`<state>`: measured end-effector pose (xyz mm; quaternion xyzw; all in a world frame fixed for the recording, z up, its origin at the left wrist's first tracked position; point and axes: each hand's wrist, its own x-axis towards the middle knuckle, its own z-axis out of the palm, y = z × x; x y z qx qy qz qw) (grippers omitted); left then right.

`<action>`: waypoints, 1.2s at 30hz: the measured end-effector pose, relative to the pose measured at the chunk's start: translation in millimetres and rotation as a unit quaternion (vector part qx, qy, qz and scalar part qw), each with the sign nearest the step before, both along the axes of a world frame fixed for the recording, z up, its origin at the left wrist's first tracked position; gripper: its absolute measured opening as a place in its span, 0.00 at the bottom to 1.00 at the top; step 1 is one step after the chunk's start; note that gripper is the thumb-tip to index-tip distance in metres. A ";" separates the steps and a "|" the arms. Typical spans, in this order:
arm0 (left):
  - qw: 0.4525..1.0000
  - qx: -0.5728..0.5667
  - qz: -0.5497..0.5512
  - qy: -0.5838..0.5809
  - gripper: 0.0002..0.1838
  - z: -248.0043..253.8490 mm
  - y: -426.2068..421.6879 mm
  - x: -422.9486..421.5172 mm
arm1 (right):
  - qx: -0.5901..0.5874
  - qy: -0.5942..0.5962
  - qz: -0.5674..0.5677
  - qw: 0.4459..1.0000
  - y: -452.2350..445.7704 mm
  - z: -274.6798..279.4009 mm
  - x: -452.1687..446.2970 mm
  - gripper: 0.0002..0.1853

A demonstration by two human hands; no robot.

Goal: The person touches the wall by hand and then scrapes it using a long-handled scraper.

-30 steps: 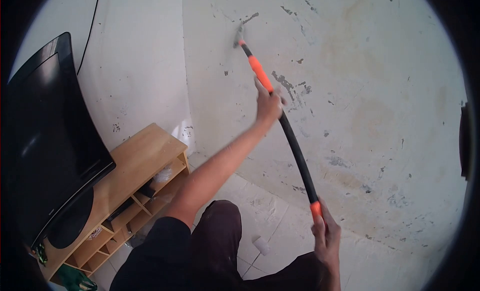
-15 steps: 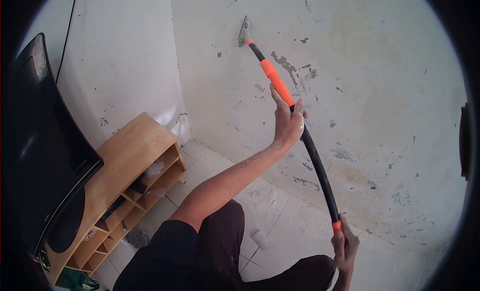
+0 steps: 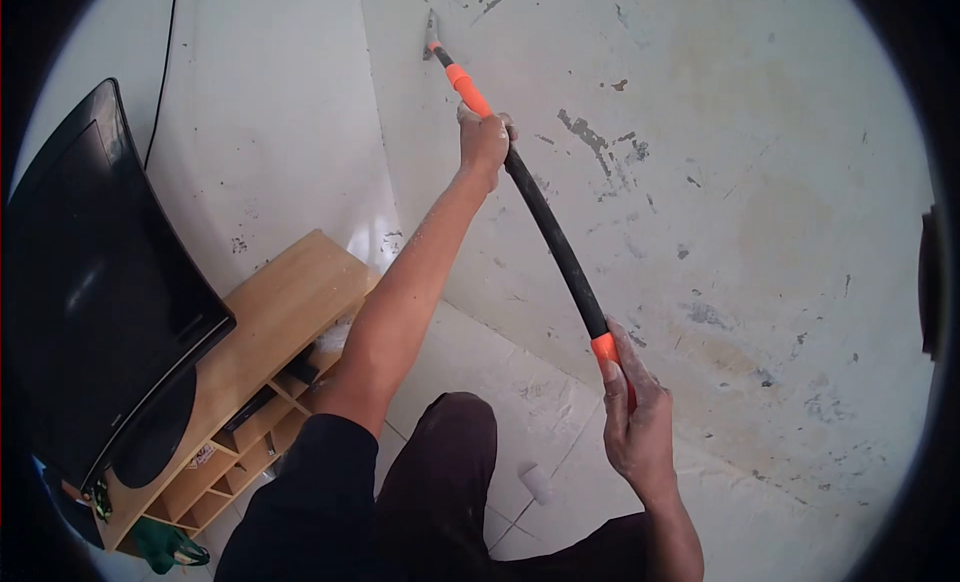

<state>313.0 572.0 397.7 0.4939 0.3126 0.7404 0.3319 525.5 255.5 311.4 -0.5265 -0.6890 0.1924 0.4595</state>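
A long-handled scraper [image 3: 552, 232] with a black shaft and orange grips slants up across the view. Its metal blade [image 3: 431, 34] is at the pale wall [image 3: 720, 232], near the corner. Around the upper shaft, just below the upper orange grip, my left hand [image 3: 484, 142] is closed. My right hand [image 3: 638, 422] wraps the orange lower end of the handle. White dust coats the fingers of both hands. Dark patches of worn paint mark the wall to the right of the blade.
A black television [image 3: 110, 282] stands on a wooden shelf unit [image 3: 290, 282] at the left. A white cylindrical object [image 3: 537, 483] lies on the dusty tiled floor [image 3: 500, 367] near my knees. Green material [image 3: 160, 544] is at the lower left. A black cable [image 3: 163, 82] hangs on the side wall.
The scraper and both hands have moved up and left from half a second ago, the blade now nearer the corner. My left arm is more outstretched. Both hands keep their hold.
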 end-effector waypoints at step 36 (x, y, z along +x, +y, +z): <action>0.995 -0.047 -0.057 -0.063 0.42 -87.1 -94.6 98.1 | -0.097 0.018 -0.111 0.989 -100.2 -31.8 75.9 0.22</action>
